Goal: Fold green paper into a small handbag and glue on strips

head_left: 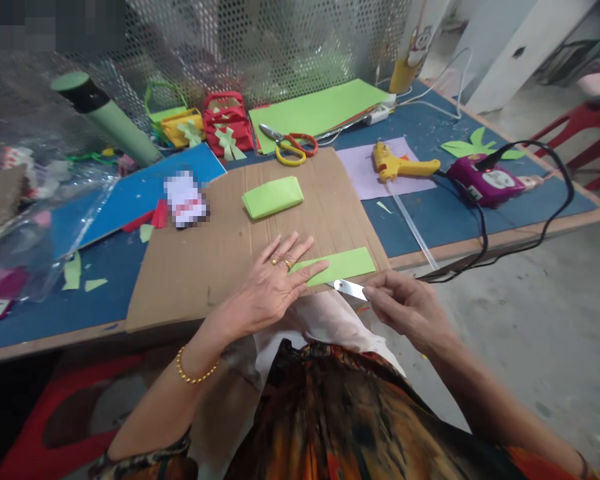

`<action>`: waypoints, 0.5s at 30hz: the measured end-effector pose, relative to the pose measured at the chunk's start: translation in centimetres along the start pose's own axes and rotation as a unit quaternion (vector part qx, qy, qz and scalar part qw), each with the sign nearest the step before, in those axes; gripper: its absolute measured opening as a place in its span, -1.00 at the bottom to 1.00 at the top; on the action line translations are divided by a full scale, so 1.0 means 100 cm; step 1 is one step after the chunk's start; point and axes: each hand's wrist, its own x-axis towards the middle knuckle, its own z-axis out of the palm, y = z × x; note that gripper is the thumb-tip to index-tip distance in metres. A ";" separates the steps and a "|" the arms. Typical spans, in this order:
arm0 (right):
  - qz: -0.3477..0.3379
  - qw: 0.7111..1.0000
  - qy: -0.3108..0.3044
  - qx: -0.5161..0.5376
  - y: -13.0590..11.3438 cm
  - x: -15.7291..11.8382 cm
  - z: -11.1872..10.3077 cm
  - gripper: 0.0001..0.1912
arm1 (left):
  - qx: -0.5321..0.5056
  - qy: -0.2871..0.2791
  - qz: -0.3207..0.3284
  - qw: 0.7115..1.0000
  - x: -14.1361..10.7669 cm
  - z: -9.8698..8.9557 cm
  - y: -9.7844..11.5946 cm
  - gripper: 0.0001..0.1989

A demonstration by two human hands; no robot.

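A strip of green paper (347, 263) is lying on the cardboard (195, 267), close to its near edge, where a tool can probably reach it easily from below. The cardboard is resting on the bench (445, 227), perhaps sparing its blue top. The left hand (276, 287) is covering the strip's nine-o'clock end, likely to stop it sliding, and is leaving the three-o'clock end bare. At about four o'clock from the strip, the right hand (405, 303) is holding a metal blade (351, 289), its tip pointing toward ten o'clock at the strip's near edge; whether the tip is going under the paper cannot be told. A folded green paper (273, 198) is sitting apart at eleven o'clock from the strip, seemingly out of the way.

The left forearm is slanting in from seven o'clock, palm down, its fingers spreading loosely and pressing rather than gripping. The right forearm is slanting in from five o'clock, its thumb and forefinger closing in a pinch on the blade's end, the other fingers curling behind.
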 end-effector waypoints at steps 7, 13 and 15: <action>0.014 1.000 0.002 0.020 0.000 -0.010 -0.004 -0.63 | 0.004 -0.014 -0.010 1.000 0.001 -0.003 0.002 -0.49; -0.005 1.000 -0.001 0.003 0.003 0.000 0.003 -0.63 | -0.005 -0.023 -0.010 1.000 0.002 -0.003 0.001 -0.48; -0.017 1.000 -0.008 0.000 0.005 0.002 0.005 -0.62 | -0.010 -0.023 -0.011 1.000 0.002 -0.004 0.001 -0.49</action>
